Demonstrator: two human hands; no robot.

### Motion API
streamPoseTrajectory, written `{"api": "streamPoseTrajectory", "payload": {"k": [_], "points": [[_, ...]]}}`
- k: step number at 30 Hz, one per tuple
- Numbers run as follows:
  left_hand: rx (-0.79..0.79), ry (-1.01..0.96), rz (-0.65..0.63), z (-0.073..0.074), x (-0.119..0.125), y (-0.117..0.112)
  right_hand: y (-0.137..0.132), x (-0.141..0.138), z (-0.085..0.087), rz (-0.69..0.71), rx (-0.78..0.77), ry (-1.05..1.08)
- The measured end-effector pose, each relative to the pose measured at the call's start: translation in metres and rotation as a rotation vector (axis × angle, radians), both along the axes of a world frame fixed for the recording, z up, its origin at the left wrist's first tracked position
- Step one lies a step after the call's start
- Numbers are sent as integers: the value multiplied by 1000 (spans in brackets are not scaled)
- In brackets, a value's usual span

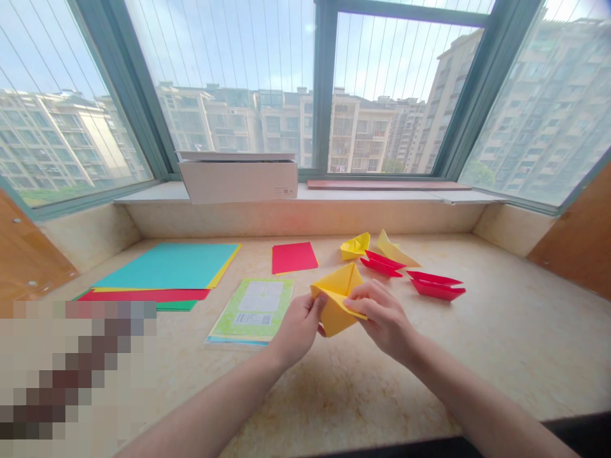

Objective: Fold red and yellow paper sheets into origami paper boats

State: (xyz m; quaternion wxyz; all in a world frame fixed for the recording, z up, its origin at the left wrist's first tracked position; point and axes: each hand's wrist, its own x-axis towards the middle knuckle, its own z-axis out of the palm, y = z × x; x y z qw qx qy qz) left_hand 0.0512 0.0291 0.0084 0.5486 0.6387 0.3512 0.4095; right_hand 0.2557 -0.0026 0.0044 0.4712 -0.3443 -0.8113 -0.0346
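Note:
A folded piece of yellow paper (337, 312) is held above the counter between both hands, its upper part spread into a pocket with a point at the top. My left hand (300, 324) pinches its left side, thumb in front. On the right side, my right hand (384, 315) grips a folded flap, fingers closed on it. Just beyond the hands stand a yellow paper boat (355, 247), a pale yellow folded paper (394, 249) and two red folded-paper boats, one nearer the middle (382, 263) and one farther right (436, 286).
Large coloured sheets (167, 266) are stacked at the left, with a packet of paper (252, 308) in front and small red squares (294, 257) behind. A white box (238, 180) sits on the window sill (334, 193). Pixelation covers the lower left.

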Motion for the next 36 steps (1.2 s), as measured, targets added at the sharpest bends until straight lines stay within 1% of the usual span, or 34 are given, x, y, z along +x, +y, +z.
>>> {"api": "streamPoseTrajectory", "payload": {"k": [3,5,7,9,10,12,13,14,16,17,18,20,22,25,26,27,28,30,33,34,36], "points": [[-8,-17,31,4,-2,3,2,-1,-3,12,-30,12],[-16,-28,67,7,-4,4,5,-3,-5,21,-109,96],[-40,-42,75,9,-5,4,9,-4,-6,22,-237,268],[-72,-62,61,11,-5,3,12,-5,-4,56,-393,464],[-83,-72,55,11,-4,3,13,-4,-2,93,-469,530],[-88,-85,62,10,-4,3,15,-1,2,161,-580,572],[-84,-89,71,9,-3,3,15,1,3,160,-602,556],[-83,-90,74,7,-3,3,15,3,4,131,-605,532],[-102,-88,61,5,-2,3,15,9,2,-4,-559,462],[-135,-81,33,3,-2,3,15,11,0,-61,-554,431],[-183,-77,2,2,-2,3,15,13,-3,-74,-559,433],[-259,-59,-62,0,-1,3,16,15,-8,-68,-584,458],[-311,-62,-136,-2,-1,2,16,14,-11,-21,-642,510],[-455,-168,-313,-3,2,0,15,10,-11,47,-700,642],[-493,-228,-341,-3,3,-1,15,10,-9,49,-697,681],[-518,-284,-342,-3,4,-1,15,10,-8,37,-682,713],[-528,-325,-314,-2,5,-1,15,10,-7,14,-664,736],[-490,-331,-197,0,3,0,17,15,-6,-27,-649,750],[-330,-226,-26,4,-2,2,19,22,-8,-28,-724,695],[-274,-212,-7,5,-3,3,19,24,-9,-11,-760,671],[-217,-230,-29,5,-4,4,17,23,-11,34,-815,623]]}}
